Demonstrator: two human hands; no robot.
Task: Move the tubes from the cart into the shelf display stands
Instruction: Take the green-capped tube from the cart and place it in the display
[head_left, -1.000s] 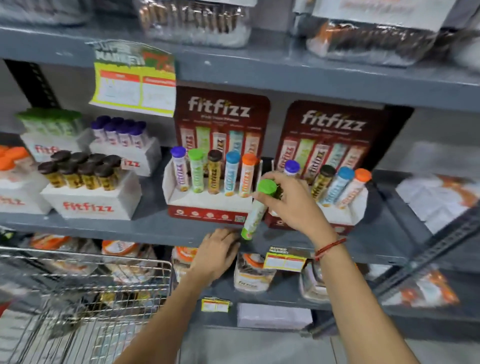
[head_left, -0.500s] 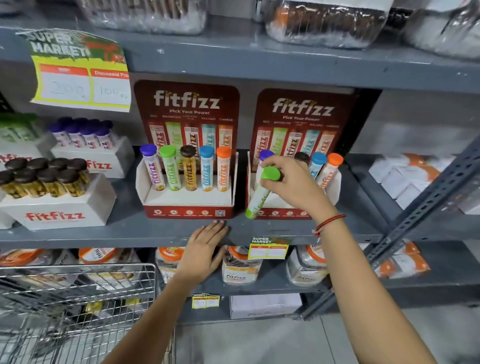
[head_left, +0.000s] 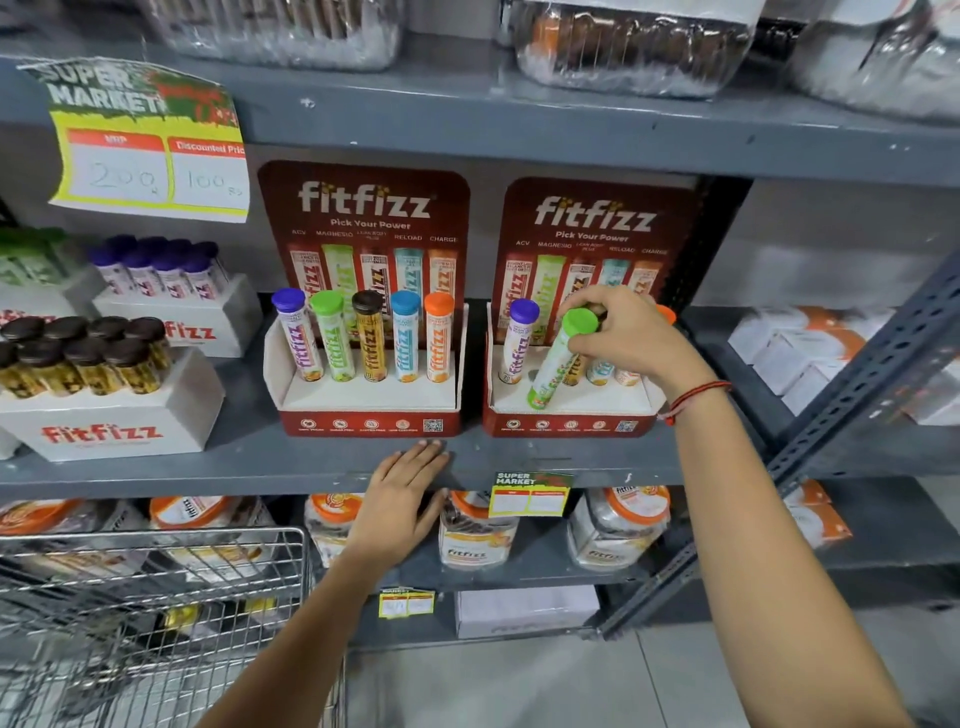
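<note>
Right hand (head_left: 631, 332), right of frame centre, grip closed around the upper part of the green-capped tube (head_left: 553, 366), fingers wrapped just under the cap. Tube tilted, cap toward the upper right, foot down at the white insert of the right display stand (head_left: 571, 415), near the front; whether seated in a hole cannot be told. Just left of it in the same stand, a purple-capped tube (head_left: 519, 338) upright; behind the hand, lower ends of three more tubes, caps mostly hidden. Red thread band (head_left: 696, 397) around the right wrist.

Left of that stand, touching or nearly so, the left display stand (head_left: 363, 410), filled with five upright tubes: purple, green, brown, blue, orange caps in a row.

Left hand (head_left: 402, 499), lower centre, open and flat, holding nothing, fingertips up on the front edge of the grey shelf (head_left: 260, 457) just below the left stand.

Lower left of the frame, wire cart (head_left: 156, 597). Upper left, a yellow price sign (head_left: 150, 140) hanging from the shelf above.
</note>
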